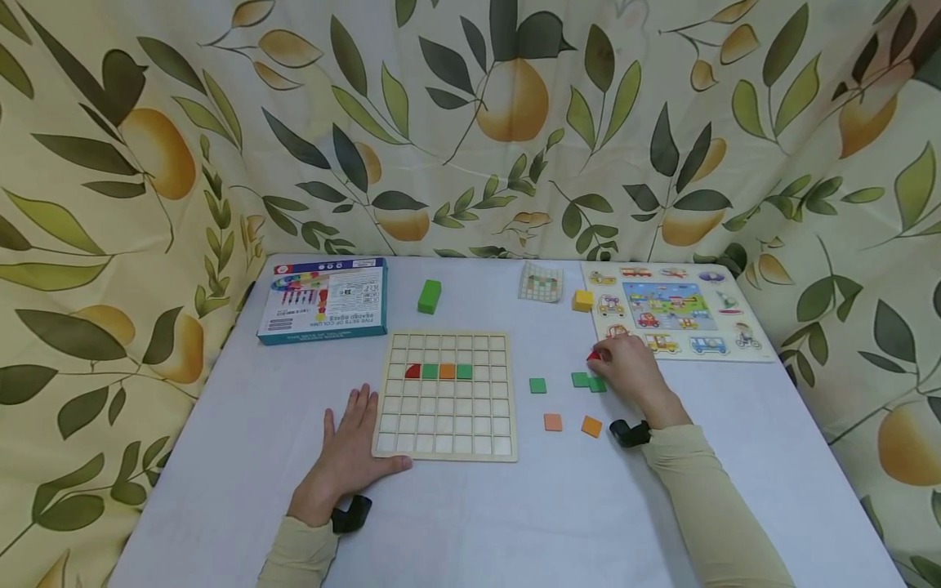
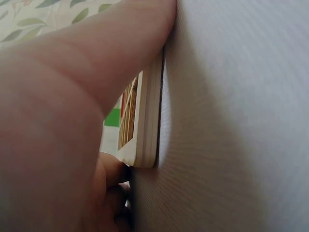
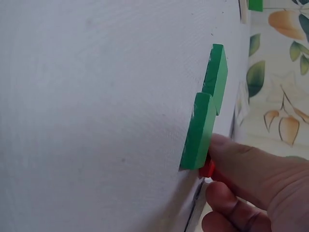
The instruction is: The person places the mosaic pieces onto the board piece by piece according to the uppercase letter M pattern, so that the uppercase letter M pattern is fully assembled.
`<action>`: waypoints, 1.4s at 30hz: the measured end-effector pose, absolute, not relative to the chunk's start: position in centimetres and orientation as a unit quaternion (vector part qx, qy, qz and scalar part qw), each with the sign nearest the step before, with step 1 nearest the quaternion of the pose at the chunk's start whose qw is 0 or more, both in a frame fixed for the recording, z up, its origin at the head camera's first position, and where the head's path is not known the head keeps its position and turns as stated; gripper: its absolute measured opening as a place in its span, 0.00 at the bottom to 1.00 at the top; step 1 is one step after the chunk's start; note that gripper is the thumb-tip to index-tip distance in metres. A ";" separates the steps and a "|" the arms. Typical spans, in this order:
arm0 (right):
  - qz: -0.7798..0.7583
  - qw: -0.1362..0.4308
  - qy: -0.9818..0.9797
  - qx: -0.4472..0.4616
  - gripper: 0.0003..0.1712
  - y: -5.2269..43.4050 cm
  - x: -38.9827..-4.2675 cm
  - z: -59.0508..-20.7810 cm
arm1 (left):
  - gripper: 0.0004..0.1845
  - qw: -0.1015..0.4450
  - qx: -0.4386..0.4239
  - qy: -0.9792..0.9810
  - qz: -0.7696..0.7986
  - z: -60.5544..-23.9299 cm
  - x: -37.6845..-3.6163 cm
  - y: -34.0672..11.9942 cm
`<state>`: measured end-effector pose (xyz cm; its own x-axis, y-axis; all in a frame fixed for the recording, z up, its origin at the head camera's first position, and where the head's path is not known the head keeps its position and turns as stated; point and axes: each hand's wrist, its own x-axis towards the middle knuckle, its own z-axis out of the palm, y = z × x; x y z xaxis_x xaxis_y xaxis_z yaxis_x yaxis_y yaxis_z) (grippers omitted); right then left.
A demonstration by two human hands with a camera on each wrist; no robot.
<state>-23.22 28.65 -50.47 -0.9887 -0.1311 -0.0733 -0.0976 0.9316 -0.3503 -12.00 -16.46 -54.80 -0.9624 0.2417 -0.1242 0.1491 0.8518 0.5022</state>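
Note:
My left hand (image 1: 349,453) rests at the lower left corner of a wooden grid board (image 1: 441,404), thumb along the bottom edge and straight fingers beside the left edge. One row of the board holds a red piece (image 1: 413,371), green tiles (image 1: 430,371) and an orange tile (image 1: 447,371). My right hand (image 1: 631,371) pinches a small red piece (image 1: 594,356) between thumb and fingers, right of the board. In the right wrist view the red piece (image 3: 207,168) is mostly hidden behind a green tile (image 3: 198,133), close to the thumb.
Loose green tiles (image 1: 538,385) and orange tiles (image 1: 553,422) lie right of the board. Behind stand a boxed set (image 1: 323,302), a green block (image 1: 430,296), a patterned card (image 1: 541,282), a yellow block (image 1: 582,300) and a picture puzzle (image 1: 742,310). A patterned curtain (image 1: 456,180) borders the table.

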 end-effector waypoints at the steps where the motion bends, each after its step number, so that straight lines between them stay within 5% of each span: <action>1: -0.174 0.048 0.982 -0.056 0.17 28.6 -23.2 -50.5 | 0.67 0.091 0.102 0.958 0.253 -54.8 -12.0 -16.5; 42: -0.238 -0.014 0.961 -0.139 0.20 23.7 -24.1 -50.0 | 0.67 0.083 0.110 0.957 0.253 -54.8 -12.0 -16.4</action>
